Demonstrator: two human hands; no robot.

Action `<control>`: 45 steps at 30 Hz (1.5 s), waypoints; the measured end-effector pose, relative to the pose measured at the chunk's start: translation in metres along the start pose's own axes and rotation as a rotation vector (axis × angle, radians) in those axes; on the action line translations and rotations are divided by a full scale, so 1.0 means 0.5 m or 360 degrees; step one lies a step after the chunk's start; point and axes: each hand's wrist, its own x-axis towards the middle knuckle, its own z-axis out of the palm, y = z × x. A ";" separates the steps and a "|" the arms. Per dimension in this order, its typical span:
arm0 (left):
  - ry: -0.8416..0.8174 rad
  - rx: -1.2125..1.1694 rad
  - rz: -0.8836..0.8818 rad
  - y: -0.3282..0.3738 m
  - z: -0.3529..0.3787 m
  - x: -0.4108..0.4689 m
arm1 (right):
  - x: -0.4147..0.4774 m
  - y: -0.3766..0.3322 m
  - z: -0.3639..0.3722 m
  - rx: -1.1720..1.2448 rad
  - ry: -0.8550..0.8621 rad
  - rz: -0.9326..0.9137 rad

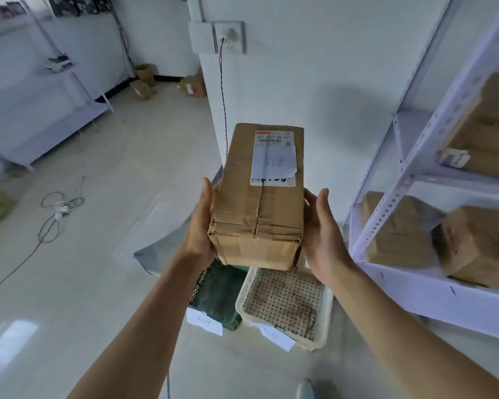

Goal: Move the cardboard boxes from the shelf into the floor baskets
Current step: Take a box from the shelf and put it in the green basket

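— Head view: how is the cardboard box [260,197] held?
— It is clasped between the left hand [202,223] and the right hand [323,234], thumbs laid up its sides and fingers hidden behind it. Its length seemingly demands both.
— Where?
— Clear of the shelf [415,180], above the white basket [327,315] and the green basket [202,280], probably for lowering.

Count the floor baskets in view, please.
2: a green basket below the box, and a white basket beside it on the right. The box may hide others.
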 end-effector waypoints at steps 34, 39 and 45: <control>-0.0146 0.0113 -0.1194 -0.901 -0.574 0.816 | 0.796 0.986 -0.133 -0.0201 0.0894 0.1046; -0.0238 0.0087 -0.1269 -1.040 -0.626 0.930 | 0.889 1.122 -0.163 -0.0318 0.1060 0.0954; -0.0257 0.0066 -0.1289 -1.153 -0.660 1.011 | 0.973 1.222 -0.194 -0.0383 0.1184 0.0801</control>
